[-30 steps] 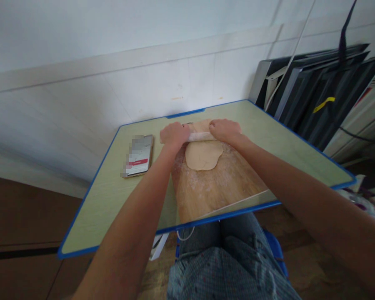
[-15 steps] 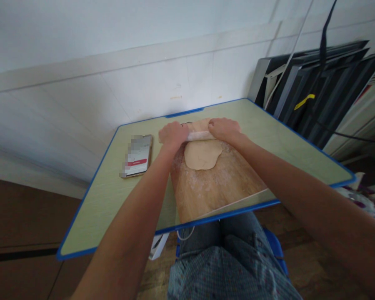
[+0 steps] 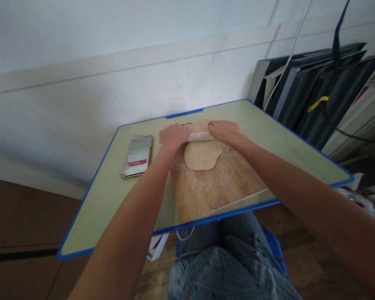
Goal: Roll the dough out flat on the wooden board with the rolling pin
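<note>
A pale, flour-dusted rolling pin (image 3: 199, 136) lies crosswise at the far edge of a flattened sheet of dough (image 3: 202, 156). My left hand (image 3: 175, 135) is closed over its left end, and my right hand (image 3: 224, 129) is closed over the right end. The dough has an uneven rounded outline and rests on a wooden board (image 3: 215, 193) marked with white flour. Both hands hide the ends of the pin, and the pin covers the dough's far edge.
The board stands on a pale green table (image 3: 108, 212) with a blue rim. A phone (image 3: 138, 156) with a lit screen lies left of the board. A white wall (image 3: 159, 83) rises behind. Dark flat panels (image 3: 309, 83) lean at the right, with a hanging black cable (image 3: 337, 33).
Both hands and the rolling pin are almost where they were, with only a very slight shift. The dough looks the same. The hanging cable and its yellow tag have swung right.
</note>
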`<state>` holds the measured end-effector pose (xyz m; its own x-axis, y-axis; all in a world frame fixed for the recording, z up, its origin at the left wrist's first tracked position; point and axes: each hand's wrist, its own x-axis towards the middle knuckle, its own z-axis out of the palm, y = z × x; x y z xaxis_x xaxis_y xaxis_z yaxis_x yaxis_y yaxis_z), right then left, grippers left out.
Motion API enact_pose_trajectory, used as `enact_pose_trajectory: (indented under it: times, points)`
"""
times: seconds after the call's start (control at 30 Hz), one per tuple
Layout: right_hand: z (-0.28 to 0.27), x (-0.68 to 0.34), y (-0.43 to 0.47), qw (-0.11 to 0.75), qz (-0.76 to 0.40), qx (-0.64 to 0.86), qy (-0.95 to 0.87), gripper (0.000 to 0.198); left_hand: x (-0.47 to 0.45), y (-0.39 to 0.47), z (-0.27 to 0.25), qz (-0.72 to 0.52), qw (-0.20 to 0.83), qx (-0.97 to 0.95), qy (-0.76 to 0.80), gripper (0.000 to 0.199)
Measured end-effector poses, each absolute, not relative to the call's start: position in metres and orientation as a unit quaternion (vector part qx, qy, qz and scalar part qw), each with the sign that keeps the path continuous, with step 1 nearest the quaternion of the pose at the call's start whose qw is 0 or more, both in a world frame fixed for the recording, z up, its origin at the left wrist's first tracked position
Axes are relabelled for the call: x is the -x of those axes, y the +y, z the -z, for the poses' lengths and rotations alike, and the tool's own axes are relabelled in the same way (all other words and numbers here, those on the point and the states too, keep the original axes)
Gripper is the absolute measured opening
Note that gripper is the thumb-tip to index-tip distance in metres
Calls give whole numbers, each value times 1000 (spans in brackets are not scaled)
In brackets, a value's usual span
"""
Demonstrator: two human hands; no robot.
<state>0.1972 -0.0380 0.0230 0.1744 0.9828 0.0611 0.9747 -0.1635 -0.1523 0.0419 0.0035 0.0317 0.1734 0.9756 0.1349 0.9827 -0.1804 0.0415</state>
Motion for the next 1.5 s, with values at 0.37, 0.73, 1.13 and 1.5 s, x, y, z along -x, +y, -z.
enact_pose_trajectory:
  times: [0.37, 0.73, 1.13, 1.5]
  points:
    - [-21, -192, -60, 74, 9, 735, -673, 47, -37, -20, -32, 58, 85, 797, -594, 51]
    - [-27, -177, -93, 70, 69, 735, -671, 49, -26, -44, -21, 115, 180, 799, -562, 51]
    - [-16, -166, -139, 133, 143, 703, -684, 35, -13, -78, -24, 122, 188, 824, -520, 49]
    - [-7, -160, -175, 168, 192, 641, -724, 28, -1, -106, -24, 119, 209, 836, -493, 52]
